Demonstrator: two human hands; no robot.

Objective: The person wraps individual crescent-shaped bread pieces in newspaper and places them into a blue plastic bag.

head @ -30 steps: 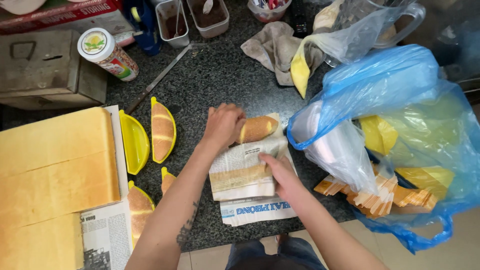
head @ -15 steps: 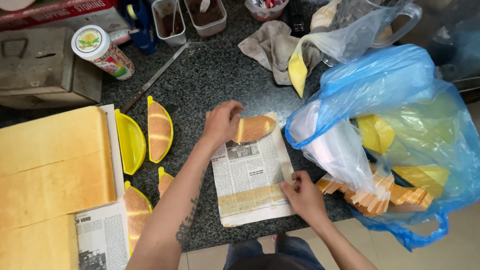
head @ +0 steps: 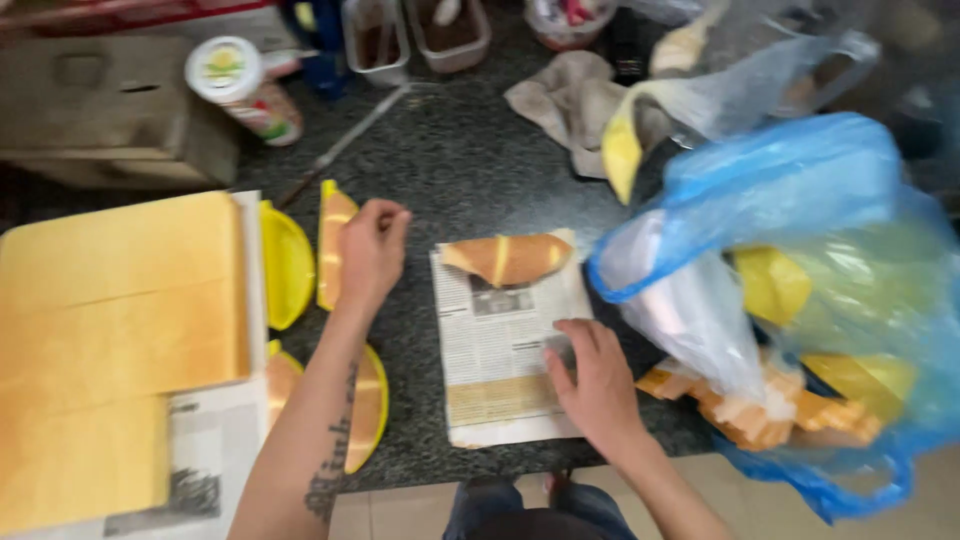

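A sheet of newspaper (head: pixel 500 350) lies flat on the dark granite counter (head: pixel 450 170). A golden-brown wedge of cake (head: pixel 507 257) rests on its far edge. My right hand (head: pixel 595 380) presses flat on the sheet's right side, fingers spread. My left hand (head: pixel 372 250) hovers with loosely curled fingers over another cake wedge in a yellow wrapper (head: pixel 332 240), left of the newspaper, and holds nothing that I can see.
Large slabs of yellow sponge cake (head: pixel 110 330) lie on newspaper at the left. More wrapped wedges (head: pixel 365 410) sit near the front edge. A blue plastic bag (head: pixel 800 300) with yellow wrappers fills the right. A cloth (head: pixel 565 95), a round tub (head: pixel 235 80), a knife (head: pixel 340 145) and small containers (head: pixel 415 35) stand behind.
The newspaper has been unfolded and laid flat. My left hand let go of the cake wedge and moved left toward the yellow-wrapped piece. My right hand moved onto the sheet's right side.
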